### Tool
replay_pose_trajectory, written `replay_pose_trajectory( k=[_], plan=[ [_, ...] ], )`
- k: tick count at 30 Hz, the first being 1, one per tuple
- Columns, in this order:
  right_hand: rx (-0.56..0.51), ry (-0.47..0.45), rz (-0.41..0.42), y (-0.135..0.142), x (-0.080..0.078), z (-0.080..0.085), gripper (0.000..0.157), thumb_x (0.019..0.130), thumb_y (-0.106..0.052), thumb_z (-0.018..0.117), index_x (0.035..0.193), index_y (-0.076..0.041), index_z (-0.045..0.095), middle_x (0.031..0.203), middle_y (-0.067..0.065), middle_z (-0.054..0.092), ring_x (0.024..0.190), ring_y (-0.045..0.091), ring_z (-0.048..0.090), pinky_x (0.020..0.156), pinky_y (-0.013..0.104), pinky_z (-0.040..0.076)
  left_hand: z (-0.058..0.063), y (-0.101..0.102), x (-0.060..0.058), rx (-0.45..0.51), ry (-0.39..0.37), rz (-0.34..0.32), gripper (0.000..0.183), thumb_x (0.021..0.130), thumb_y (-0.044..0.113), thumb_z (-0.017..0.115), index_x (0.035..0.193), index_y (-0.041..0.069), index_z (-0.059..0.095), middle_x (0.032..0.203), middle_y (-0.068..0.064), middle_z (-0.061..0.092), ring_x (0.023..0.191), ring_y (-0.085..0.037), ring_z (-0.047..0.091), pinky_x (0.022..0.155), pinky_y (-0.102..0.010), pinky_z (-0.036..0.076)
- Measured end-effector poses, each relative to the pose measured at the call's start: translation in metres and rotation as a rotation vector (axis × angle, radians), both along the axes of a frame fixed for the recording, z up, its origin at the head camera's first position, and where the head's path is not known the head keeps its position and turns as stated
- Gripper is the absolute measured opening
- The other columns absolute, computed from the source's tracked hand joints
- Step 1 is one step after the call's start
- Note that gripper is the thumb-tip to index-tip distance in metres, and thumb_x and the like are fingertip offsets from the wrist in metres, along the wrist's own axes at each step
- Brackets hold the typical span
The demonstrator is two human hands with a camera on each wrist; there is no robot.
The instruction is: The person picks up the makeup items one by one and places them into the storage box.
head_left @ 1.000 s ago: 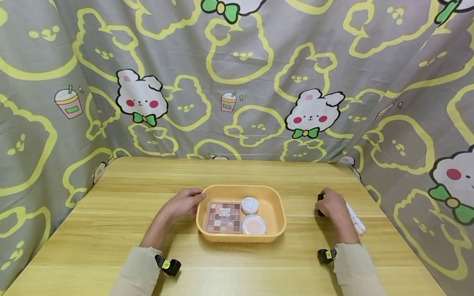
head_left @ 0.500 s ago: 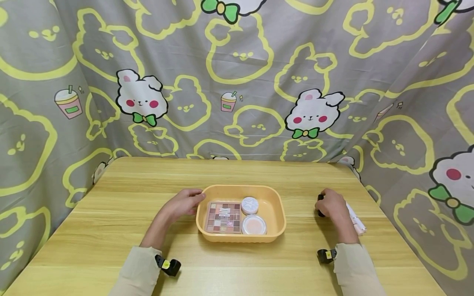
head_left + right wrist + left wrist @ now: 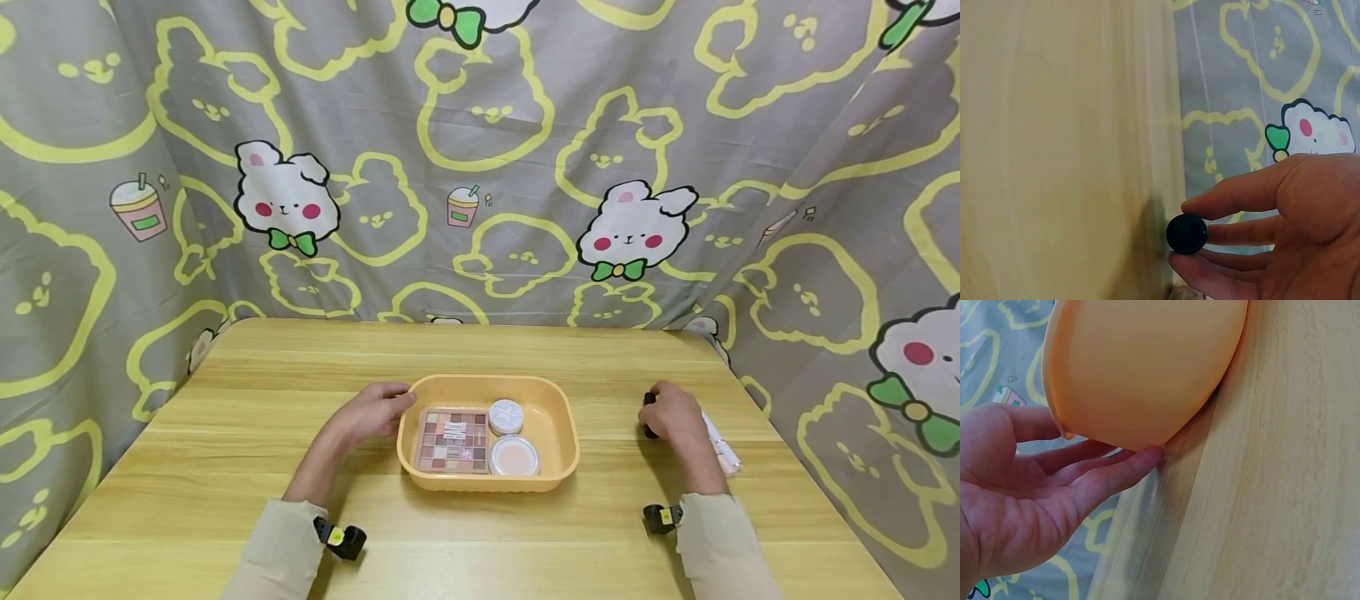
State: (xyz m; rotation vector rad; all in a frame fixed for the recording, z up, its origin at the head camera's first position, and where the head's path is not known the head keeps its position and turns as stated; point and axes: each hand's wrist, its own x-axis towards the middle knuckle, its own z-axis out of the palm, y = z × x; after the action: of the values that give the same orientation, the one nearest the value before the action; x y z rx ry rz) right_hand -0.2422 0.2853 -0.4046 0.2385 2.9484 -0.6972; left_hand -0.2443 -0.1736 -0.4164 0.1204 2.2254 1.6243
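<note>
In the head view, a yellow-orange plastic tray stands on the table. My left hand grips its left end, with fingertips at the rim and against the lower outer wall in the left wrist view. Inside the tray lie an eyeshadow palette, a small round white case with a star on its lid, and a round compact. To the right of the tray, my right hand pinches a black cylinder between thumb and fingers. Only its round end shows in the right wrist view; its kind is unclear.
Slim white and pink tubes lie on the wooden table, partly hidden behind my right forearm. A patterned grey curtain surrounds the table's back and sides. Black wrist cameras stick out inward from both sleeves.
</note>
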Motion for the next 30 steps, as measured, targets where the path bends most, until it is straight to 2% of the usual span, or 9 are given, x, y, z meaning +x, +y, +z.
replay_pose_trajectory(
  k=[7,20,30],
  plan=[
    [-0.031,0.023,-0.004,-0.004,0.002,0.006,0.058,0.080,-0.009,0.054,0.132,0.013,0.040,0.113,0.037,0.051,0.081,0.038,0.051,0.054,0.034,0.045,0.001,-0.001,0.000,-0.008,0.007,-0.010,0.045,0.100,0.028,0.047,0.136,0.000,0.048,0.132,-0.019,0.054,0.122,-0.033,0.052,0.090,-0.044,0.051],
    [-0.025,0.029,0.028,-0.011,0.000,0.009,0.059,0.080,-0.011,0.056,0.132,0.014,0.040,0.116,0.038,0.052,0.089,0.040,0.054,0.065,0.039,0.049,0.001,-0.001,0.000,-0.015,0.007,-0.002,0.047,0.100,0.029,0.047,0.137,0.000,0.045,0.133,-0.020,0.053,0.124,-0.034,0.050,0.092,-0.045,0.050],
    [-0.005,0.020,0.066,-0.019,-0.001,0.012,0.060,0.079,-0.015,0.057,0.131,0.011,0.043,0.115,0.035,0.054,0.092,0.042,0.053,0.081,0.053,0.043,0.002,-0.001,0.001,-0.025,0.014,-0.003,0.047,0.100,0.030,0.047,0.137,0.000,0.046,0.134,-0.020,0.052,0.124,-0.034,0.050,0.092,-0.046,0.050]
  ],
)
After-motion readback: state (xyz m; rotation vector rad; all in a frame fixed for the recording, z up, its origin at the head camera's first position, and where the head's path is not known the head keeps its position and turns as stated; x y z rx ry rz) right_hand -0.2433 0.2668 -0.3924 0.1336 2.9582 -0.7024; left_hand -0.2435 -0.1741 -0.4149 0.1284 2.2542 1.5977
